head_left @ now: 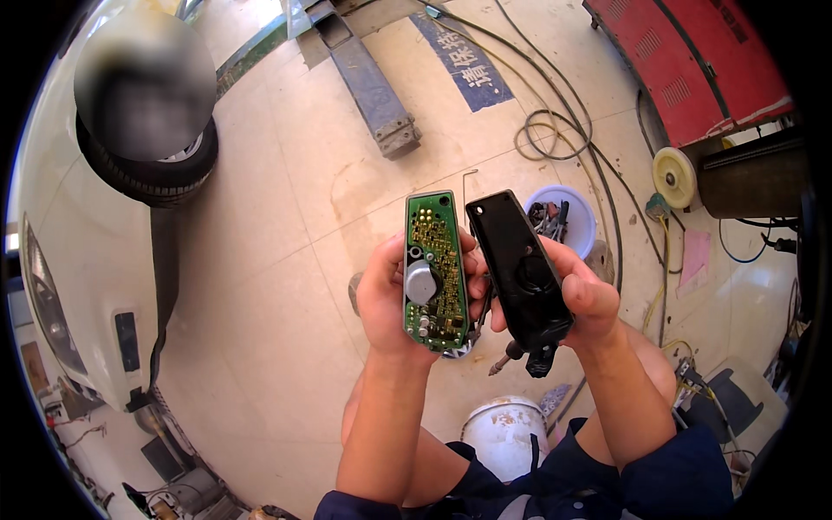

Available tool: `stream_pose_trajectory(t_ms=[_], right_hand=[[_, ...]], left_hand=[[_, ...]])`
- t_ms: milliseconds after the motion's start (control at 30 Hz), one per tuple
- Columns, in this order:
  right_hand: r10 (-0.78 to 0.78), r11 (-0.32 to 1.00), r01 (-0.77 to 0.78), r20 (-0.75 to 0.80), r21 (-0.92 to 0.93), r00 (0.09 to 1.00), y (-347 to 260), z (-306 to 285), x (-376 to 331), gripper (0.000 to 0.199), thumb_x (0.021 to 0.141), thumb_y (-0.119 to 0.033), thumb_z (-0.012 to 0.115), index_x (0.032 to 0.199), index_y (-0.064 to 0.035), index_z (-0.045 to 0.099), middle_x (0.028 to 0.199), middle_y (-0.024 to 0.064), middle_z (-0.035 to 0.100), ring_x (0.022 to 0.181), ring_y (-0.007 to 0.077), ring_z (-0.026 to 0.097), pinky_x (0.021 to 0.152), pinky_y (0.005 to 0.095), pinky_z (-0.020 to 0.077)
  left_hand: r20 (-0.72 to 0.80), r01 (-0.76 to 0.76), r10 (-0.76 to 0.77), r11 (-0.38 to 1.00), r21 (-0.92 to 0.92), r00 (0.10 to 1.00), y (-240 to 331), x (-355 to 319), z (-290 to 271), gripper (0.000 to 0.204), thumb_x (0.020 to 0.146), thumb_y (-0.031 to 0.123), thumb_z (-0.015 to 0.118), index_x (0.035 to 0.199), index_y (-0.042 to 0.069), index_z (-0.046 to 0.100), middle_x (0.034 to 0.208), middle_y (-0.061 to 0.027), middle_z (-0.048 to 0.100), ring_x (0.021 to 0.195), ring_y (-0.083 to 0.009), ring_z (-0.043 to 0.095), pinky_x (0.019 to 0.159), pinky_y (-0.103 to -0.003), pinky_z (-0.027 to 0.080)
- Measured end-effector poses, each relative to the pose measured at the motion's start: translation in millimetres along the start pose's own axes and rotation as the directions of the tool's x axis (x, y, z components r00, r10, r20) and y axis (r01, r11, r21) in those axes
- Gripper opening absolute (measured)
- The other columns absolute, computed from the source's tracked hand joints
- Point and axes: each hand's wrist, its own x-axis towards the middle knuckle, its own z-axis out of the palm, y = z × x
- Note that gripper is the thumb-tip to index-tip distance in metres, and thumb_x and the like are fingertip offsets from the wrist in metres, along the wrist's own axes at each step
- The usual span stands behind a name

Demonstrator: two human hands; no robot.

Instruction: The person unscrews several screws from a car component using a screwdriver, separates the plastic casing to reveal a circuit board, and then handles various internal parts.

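My left hand is closed round a long green circuit board, its face turned up. Many small gold-coloured parts and one large round silver component stand on that board. Just to its right, my right hand grips an open black plastic housing of much the same tapered outline. A round recess shows inside the housing, and a dark connector stub juts from its near end. Board and housing are held side by side, with a narrow gap between them. Fingertips of both hands are partly hidden behind the two parts.
Beyond the housing, a pale blue basin holds dark tools or parts. A white bucket stands between my legs. Cables loop over the floor at right, near a red cabinet. A blue metal arm lies ahead; a car fills the left.
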Motion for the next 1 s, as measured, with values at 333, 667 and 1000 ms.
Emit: stream_pose_trajectory(t_ms=[333, 667, 1000], right_hand=[[0.05, 0.991, -0.063, 0.11, 0.117, 0.993, 5.2, -6.3, -15.4, 0.097, 0.073, -0.05, 0.079, 0.135, 0.0123, 0.039, 0.127, 0.0333, 0.05, 0.086, 0.0328, 0.067, 0.075, 0.0354, 0.0555], [-0.024, 0.978, -0.058, 0.382, 0.202, 0.924, 15.5, -21.1, -16.4, 0.1, 0.068, -0.053, 0.085, 0.134, 0.0077, 0.042, 0.133, 0.0436, 0.039, 0.092, 0.0331, 0.065, 0.075, 0.0323, 0.0524], [-0.081, 0.982, 0.001, 0.421, 0.189, 0.904, 14.7, -8.1, -10.5, 0.103, 0.066, -0.054, 0.086, 0.132, 0.0109, 0.042, 0.125, 0.041, 0.048, 0.094, 0.0322, 0.066, 0.079, 0.0336, 0.0508]], left_hand=[[0.151, 0.444, -0.428, 0.891, -0.097, 0.891, 19.7, 7.8, -6.0, 0.052, 0.101, 0.039, 0.037, 0.109, -0.008, 0.057, 0.082, -0.022, 0.063, 0.063, -0.0282, 0.062, 0.041, -0.038, 0.049], [0.299, 0.567, -0.524, 0.82, -0.078, 0.798, 9.6, 12.5, -4.5, 0.052, 0.102, 0.037, 0.036, 0.108, -0.011, 0.055, 0.085, -0.0282, 0.058, 0.055, -0.0273, 0.058, 0.033, -0.033, 0.045], [0.289, 0.571, -0.528, 0.816, -0.086, 0.798, 7.7, 10.1, 0.3, 0.056, 0.102, 0.039, 0.035, 0.103, -0.013, 0.057, 0.071, -0.0263, 0.058, 0.042, -0.0249, 0.052, 0.031, -0.033, 0.044]])
